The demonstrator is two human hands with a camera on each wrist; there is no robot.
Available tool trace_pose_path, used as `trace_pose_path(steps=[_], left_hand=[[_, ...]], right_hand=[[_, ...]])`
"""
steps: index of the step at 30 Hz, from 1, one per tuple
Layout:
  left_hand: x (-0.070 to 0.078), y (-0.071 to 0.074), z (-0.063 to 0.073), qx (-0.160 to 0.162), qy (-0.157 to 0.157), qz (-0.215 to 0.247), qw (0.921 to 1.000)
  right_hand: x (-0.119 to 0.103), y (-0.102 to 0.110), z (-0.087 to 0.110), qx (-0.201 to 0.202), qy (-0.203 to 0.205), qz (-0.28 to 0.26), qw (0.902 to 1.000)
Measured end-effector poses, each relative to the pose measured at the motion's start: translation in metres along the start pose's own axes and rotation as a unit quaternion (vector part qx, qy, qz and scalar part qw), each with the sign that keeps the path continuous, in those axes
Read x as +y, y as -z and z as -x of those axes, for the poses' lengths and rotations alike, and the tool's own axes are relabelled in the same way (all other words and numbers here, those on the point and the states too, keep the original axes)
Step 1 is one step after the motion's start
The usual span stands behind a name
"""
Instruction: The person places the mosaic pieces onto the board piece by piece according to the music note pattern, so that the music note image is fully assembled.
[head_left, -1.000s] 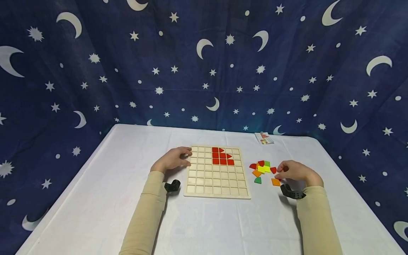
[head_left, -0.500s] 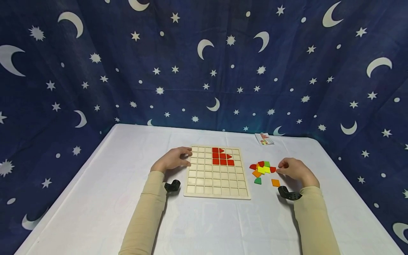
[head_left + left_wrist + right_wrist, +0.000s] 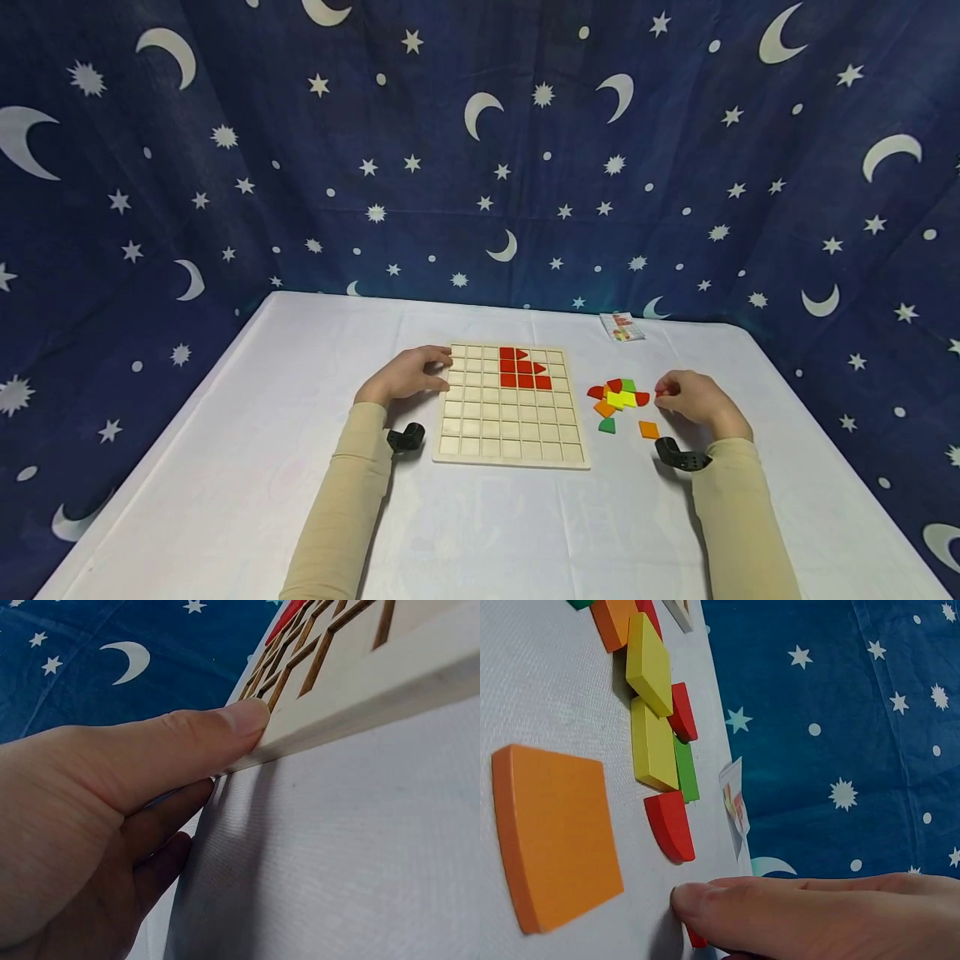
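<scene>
A wooden grid board (image 3: 510, 427) lies on the table, with several red tiles (image 3: 525, 367) set in its upper right cells. My left hand (image 3: 401, 375) rests at the board's left side, thumb touching the edge; in the left wrist view the thumb (image 3: 244, 718) lies against the rim and the other fingers are partly hidden. To the right of the loose tiles, my right hand (image 3: 697, 398) pinches a small red tile (image 3: 696, 939), mostly hidden behind the thumb. A red quarter-round tile (image 3: 671, 826) lies just beyond the fingertips, and an orange square tile (image 3: 562, 836) sits nearer the wrist.
Yellow tiles (image 3: 621, 400), a green quarter-round tile (image 3: 607, 425) and other red, orange and green ones form a loose pile right of the board. A printed card (image 3: 622, 326) stands near the back edge. A dark star-and-moon cloth (image 3: 420, 150) hangs behind the white table (image 3: 487, 525).
The right hand has moved slightly left and away from the orange square tile, and a bit of red now shows between its fingertips. The left hand and the board have stayed in place.
</scene>
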State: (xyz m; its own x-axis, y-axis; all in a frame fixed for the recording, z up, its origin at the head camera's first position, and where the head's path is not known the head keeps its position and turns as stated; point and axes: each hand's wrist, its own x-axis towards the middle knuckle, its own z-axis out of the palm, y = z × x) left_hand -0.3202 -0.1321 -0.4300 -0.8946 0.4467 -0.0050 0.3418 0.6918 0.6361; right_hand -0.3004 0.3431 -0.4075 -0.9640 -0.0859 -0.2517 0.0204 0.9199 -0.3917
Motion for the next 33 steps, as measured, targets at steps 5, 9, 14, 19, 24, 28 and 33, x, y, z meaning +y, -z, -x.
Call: trace_pose_path(steps=[5,9,14,19,24,28,33], left_hand=[[0.000,0.002,0.001,0.002,-0.007,-0.006,1.0000],[0.000,0.002,0.001,0.000,-0.004,-0.007,1.0000],[-0.001,0.002,0.001,0.001,-0.002,-0.005,1.0000],[-0.001,0.001,0.000,-0.001,0.000,-0.005,1.0000],[0.000,0.001,0.000,-0.003,0.001,-0.005,1.0000],[-0.001,0.000,-0.001,-0.004,0.003,-0.001,1.0000],[-0.003,-0.001,-0.001,0.000,0.002,0.004,1.0000]], right_hand=[[-0.011,0.001,-0.001,0.018,0.012,0.000,0.9998],[-0.035,-0.003,-0.005,0.028,0.052,-0.005,0.9982],[-0.072,-0.017,-0.014,0.012,0.139,0.003,0.9903],[-0.098,-0.028,-0.023,-0.014,0.179,0.013,0.9837],[-0.109,-0.033,-0.029,-0.018,0.198,0.026,0.9797],[-0.113,-0.035,-0.032,-0.021,0.207,0.030,0.9777],[-0.118,-0.037,-0.034,-0.026,0.196,0.026,0.9799]])
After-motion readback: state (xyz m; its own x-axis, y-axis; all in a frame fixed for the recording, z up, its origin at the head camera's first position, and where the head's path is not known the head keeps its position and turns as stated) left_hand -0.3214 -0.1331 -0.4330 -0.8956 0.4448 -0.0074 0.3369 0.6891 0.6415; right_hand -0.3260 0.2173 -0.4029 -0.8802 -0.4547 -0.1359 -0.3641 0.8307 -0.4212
